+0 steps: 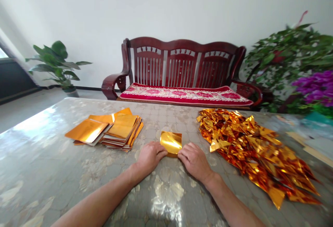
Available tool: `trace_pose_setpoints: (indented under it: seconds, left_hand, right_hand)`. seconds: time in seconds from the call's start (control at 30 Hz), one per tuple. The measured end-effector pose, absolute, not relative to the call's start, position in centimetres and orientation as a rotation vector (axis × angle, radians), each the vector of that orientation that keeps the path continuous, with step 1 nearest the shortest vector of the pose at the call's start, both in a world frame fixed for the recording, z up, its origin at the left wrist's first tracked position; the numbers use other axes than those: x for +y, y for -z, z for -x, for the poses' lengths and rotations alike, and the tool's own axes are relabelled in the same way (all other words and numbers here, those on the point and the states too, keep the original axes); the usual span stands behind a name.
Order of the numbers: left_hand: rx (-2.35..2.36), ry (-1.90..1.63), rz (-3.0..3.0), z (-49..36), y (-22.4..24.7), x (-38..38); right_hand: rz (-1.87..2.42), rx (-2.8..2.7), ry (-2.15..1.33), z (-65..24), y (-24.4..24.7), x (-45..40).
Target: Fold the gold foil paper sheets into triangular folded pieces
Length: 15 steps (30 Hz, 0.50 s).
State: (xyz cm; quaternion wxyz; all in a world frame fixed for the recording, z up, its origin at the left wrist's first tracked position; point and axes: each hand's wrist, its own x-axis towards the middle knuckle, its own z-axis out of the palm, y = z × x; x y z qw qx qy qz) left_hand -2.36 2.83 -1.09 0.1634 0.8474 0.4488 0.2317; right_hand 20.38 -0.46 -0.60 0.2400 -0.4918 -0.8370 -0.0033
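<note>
A shiny gold foil sheet (171, 142) lies at the middle of the table, its near edge curled up or folded. My left hand (151, 156) pinches its lower left corner, fingers closed. At the lower right corner, my right hand (194, 160) grips the same sheet with closed fingers. A stack of gold and orange sheets (121, 131) sits to the left of my hands, some of them fanned out. To the right spreads a large heap of folded gold foil pieces (244, 143).
The glossy patterned table (65, 171) stretches around my arms. Clear plastic and flat cardboard (312, 149) lie at its right edge, near purple flowers (316, 86). Beyond stand a dark red wooden bench (182, 64) and a potted plant (58, 64).
</note>
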Motion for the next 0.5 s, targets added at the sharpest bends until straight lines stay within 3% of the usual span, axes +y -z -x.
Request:
trace_pose_setpoints:
  seconds: [0.5]
  left_hand:
    - [1.5,-0.474,-2.139,2.4,-0.7,2.9]
  right_hand:
    - [1.388,-2.187,-0.088,-20.2,0.8,-0.2]
